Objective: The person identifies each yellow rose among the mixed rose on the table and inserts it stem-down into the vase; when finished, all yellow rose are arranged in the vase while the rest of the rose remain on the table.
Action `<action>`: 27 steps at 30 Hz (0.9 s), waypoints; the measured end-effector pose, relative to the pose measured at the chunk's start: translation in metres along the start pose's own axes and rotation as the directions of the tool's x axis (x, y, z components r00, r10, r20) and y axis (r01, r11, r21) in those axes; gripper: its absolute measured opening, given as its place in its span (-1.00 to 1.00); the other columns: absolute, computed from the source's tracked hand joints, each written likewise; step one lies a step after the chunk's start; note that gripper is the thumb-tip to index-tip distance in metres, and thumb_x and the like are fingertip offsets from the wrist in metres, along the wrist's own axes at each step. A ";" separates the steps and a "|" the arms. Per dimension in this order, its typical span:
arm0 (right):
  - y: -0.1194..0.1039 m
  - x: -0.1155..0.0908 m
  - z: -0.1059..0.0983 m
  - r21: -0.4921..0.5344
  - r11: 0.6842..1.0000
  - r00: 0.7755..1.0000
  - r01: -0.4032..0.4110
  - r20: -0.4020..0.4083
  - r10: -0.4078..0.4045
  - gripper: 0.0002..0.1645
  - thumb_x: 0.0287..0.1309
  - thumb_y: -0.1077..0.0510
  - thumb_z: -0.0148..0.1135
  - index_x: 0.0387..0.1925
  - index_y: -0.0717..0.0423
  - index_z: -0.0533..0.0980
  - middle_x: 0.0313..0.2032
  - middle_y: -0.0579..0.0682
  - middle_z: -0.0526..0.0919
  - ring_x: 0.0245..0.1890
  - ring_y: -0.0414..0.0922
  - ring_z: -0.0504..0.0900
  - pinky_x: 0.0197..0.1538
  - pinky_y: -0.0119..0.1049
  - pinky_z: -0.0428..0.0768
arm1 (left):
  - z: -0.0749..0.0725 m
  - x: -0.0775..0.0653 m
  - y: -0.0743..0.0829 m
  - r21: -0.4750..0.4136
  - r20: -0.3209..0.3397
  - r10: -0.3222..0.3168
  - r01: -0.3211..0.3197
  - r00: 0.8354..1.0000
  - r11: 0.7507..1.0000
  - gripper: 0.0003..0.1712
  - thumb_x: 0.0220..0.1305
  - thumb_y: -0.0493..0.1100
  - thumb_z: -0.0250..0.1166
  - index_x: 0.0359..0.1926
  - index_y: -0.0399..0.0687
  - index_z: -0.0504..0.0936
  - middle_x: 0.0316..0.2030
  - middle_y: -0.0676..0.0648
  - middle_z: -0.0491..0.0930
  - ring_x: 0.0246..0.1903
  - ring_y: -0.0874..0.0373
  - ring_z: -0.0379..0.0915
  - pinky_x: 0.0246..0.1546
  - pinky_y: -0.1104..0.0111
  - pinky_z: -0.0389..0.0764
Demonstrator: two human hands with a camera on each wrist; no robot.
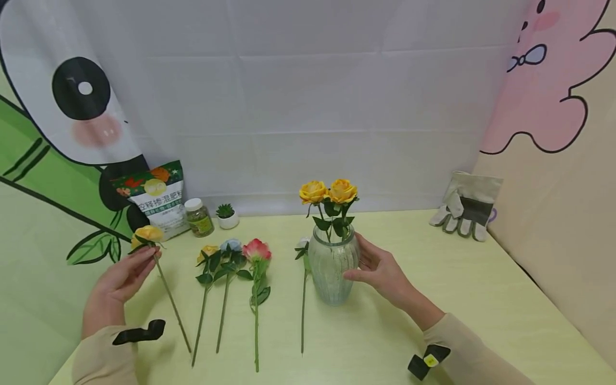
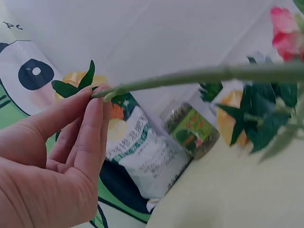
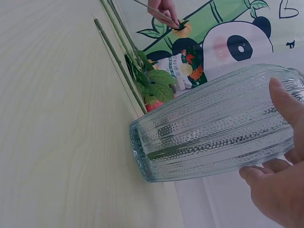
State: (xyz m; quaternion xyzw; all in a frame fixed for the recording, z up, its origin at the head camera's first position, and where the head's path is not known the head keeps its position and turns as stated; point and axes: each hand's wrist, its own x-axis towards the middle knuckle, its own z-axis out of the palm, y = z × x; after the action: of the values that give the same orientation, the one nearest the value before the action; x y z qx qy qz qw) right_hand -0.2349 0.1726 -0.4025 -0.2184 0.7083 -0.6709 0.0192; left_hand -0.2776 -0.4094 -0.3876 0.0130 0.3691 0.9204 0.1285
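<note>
My left hand (image 1: 117, 280) pinches a yellow rose (image 1: 149, 233) by its stem just below the bloom, its long stem slanting down to the right. In the left wrist view the stem (image 2: 180, 77) runs across from the fingertips. Thumb and fingers of my right hand (image 1: 387, 275) grip the right side of a clear ribbed glass vase (image 1: 332, 278), which stands upright on the table. Two yellow roses (image 1: 343, 191) rise from its mouth. Right beside the vase, on its left, lies a white flower (image 1: 303, 256), its bloom partly hidden behind the glass.
Between the hands lie another yellow rose (image 1: 208, 252), a blue flower (image 1: 232, 246) and a pink-red rose (image 1: 257, 250). Behind them stand a printed bag (image 1: 161, 206), a lidded jar (image 1: 199, 220) and a small potted succulent (image 1: 226, 215). Gloves (image 1: 464, 208) lean at the back right.
</note>
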 end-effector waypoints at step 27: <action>0.000 0.000 0.000 0.003 1.000 1.000 -0.002 0.004 0.002 0.18 0.08 0.18 0.53 0.56 0.15 -0.01 0.53 0.04 0.07 0.47 -0.02 0.17 0.37 -0.32 0.29 | 0.166 -0.012 -0.034 -0.464 0.153 0.347 -0.242 0.926 0.852 -0.65 0.46 -0.52 -0.03 -0.26 -0.49 0.72 -0.29 -0.35 0.70 -0.28 -0.19 0.70 -0.22 0.15 0.74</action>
State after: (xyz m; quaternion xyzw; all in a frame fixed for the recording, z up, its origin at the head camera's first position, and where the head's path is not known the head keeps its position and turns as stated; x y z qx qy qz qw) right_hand -0.2348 0.1731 -0.4025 -0.2190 0.7074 -0.6717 0.0219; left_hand -0.2391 -0.2764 -0.2887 0.1473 0.1291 0.9803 0.0266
